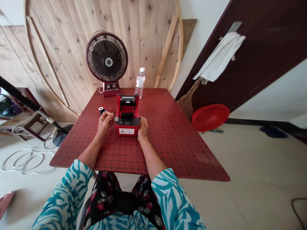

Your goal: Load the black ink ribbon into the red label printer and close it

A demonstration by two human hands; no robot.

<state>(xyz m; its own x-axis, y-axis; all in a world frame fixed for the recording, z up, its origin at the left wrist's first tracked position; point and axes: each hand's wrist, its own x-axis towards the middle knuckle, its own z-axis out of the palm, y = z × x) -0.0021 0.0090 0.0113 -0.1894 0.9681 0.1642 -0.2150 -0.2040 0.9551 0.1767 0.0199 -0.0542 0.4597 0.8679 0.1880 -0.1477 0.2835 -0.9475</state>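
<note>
plastic receipt printer [127,127] | lid [127,102] open | right hand [143,128] touching | left hand [105,123] beside

- Your left hand [105,124] curls just beside the open red receipt printer [127,127], near a small dark roll [102,110]
- Your right hand [143,128] rests against the printer's right side
- A red patterned table [172,137] lies beneath them

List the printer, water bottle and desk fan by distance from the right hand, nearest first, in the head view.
1. Red receipt printer: against the right hand, on its left.
2. Water bottle: straight ahead, at the table's far edge.
3. Desk fan: farther left, beyond the bottle.
</note>
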